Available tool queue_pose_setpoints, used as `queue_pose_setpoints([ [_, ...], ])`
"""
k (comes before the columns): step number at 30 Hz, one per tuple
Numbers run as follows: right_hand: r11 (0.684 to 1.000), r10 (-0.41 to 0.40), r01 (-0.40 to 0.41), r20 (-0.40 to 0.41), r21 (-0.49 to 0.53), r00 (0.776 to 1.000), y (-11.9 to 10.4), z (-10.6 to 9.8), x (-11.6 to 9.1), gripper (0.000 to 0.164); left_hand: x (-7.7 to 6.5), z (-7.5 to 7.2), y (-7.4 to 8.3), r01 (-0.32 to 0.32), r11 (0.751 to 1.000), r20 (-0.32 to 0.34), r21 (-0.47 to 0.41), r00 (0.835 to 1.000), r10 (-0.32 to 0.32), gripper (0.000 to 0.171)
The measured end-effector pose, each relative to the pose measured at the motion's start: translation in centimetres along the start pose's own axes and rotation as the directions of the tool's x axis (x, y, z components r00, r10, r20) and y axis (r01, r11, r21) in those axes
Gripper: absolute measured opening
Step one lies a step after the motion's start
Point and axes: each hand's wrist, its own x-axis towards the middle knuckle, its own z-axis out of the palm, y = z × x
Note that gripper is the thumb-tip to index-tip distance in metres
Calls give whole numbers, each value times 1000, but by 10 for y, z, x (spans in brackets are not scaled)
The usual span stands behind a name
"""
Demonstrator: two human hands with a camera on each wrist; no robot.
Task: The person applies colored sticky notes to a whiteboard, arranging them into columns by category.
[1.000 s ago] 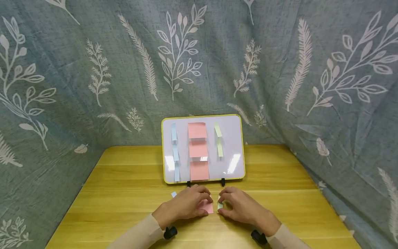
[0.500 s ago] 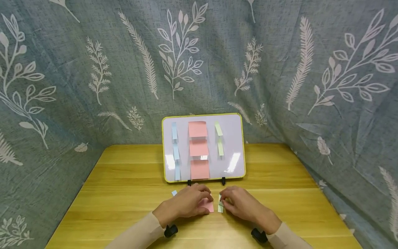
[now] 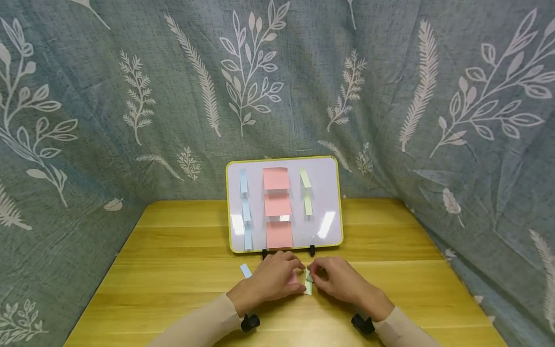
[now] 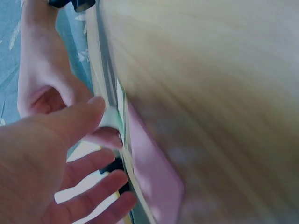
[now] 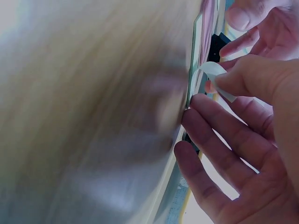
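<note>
A narrow pad of pale green sticky notes (image 3: 309, 288) lies on the table between the two hands. My right hand (image 3: 340, 280) pinches its top strip, and that green sticky note (image 5: 213, 69) curls up off the pad under the thumb in the right wrist view. My left hand (image 3: 277, 278) is at the pad's left side, thumb and fingers spread and loosely bent, with nothing gripped. Beneath the left hand a pink sticky-note pad (image 4: 152, 175) lies flat, partly covered. A blue sticky-note pad (image 3: 245, 270) shows just beyond the left wrist.
Behind the hands a yellow-edged whiteboard (image 3: 326, 193) leans on black stand feet (image 3: 312, 250). It carries three blue strips (image 3: 246, 209), three pink notes (image 3: 278, 204) and two green strips (image 3: 308, 202). A patterned cloth (image 3: 277, 96) hangs around the wooden table (image 3: 173, 270).
My left hand has moved right, from over the pink pad to the green pad's edge, uncovering more of the blue pad. The right hand has lifted the green strip's end.
</note>
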Motion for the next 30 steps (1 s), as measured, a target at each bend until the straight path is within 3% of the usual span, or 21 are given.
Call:
queue_pose_setpoints([
  [8,999,3,-4,10,40,1000,4,-3,1,8,11,12,13,58,996,-48,66,997,-55,53],
  [16,997,41,-41,8,61,999,8,-4,1,8,13,14,11,62,997,-45,47,997,-60,53],
  [22,996,67,-64,-45,67,997,10,-8,2,8,13,14,9,60,998,-22,-7,998,-61,50],
  [30,995,75,-66,-125,72,989,17,-7,6,8,14,11,8,70,997,5,-15,998,-69,57],
])
